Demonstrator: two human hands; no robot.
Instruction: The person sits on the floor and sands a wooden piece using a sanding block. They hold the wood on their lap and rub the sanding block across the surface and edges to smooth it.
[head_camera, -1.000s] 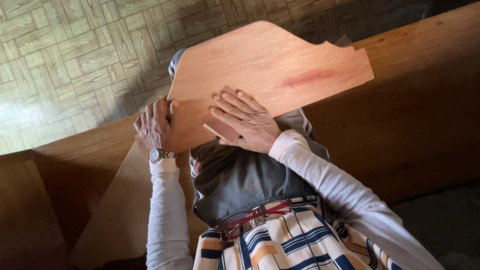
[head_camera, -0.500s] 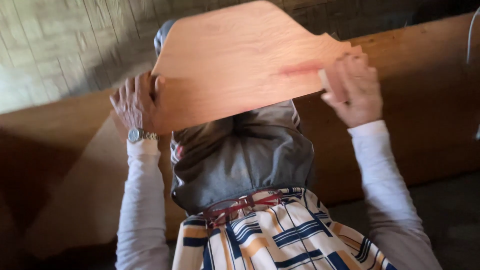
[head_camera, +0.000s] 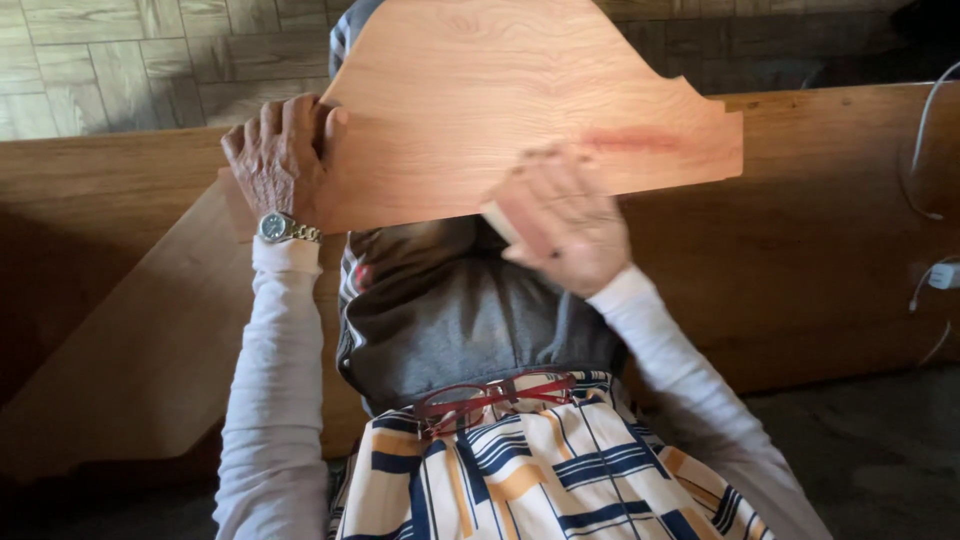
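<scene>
Left hand (head_camera: 280, 160) grips the left edge of the board (head_camera: 500, 100). Its fingers (head_camera: 270, 125) are curled together over the edge, thumb on the top face, clamped on the wood. A watch (head_camera: 275, 228) sits on that wrist above a white sleeve (head_camera: 265, 370).

The board is a light wooden panel with a shaped outline, stepped at its right end. It lies across the person's lap, over grey trousers (head_camera: 450, 310), with its far edge out of view at the top. A reddish streak (head_camera: 640, 138) marks its right part, near the stepped end.

Right hand (head_camera: 560, 220) rests on the board's near edge, right of centre. Its fingers (head_camera: 550, 170) lie flat and close together on the top face, pressing a small sanding block (head_camera: 515, 222) against the wood. The hand is motion-blurred, so the exact grip on the block cannot be told. The streak lies just beyond the fingertips, to the right.

Red glasses (head_camera: 490, 395) hang at the collar of a patterned shirt (head_camera: 540, 470). A wooden bench (head_camera: 830, 230) runs behind the board.

Against half a second ago: the right hand has come back from the stepped right end to the near edge at mid-board. The left hand holds the same edge as before. The view has steadied, and the floor is sharp again.
</scene>
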